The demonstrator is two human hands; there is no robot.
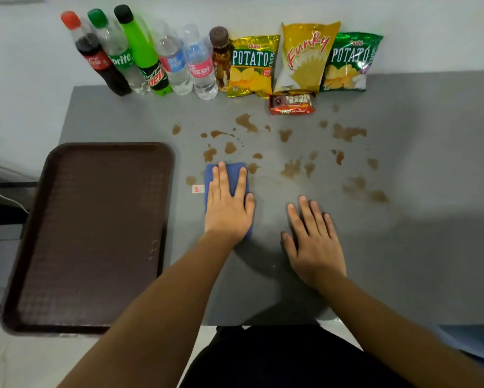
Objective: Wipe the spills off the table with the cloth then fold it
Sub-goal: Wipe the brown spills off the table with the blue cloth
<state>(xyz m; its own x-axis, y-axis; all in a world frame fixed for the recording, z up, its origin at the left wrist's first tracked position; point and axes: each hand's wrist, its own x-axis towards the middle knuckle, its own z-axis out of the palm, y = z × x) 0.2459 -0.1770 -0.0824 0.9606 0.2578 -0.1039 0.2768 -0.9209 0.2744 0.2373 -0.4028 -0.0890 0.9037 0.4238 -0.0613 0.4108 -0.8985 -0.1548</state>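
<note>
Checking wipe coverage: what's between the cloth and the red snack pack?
Head view: brown spills on grey table between cloth under left hand and snack pack; no objects.

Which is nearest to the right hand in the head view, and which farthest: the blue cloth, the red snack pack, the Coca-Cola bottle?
From the right hand, flat on the table:
1. Blue cloth, just to its left, under the left hand.
2. Red snack pack, ahead, before the chip bags.
3. Coca-Cola bottle, far back left corner.
</note>
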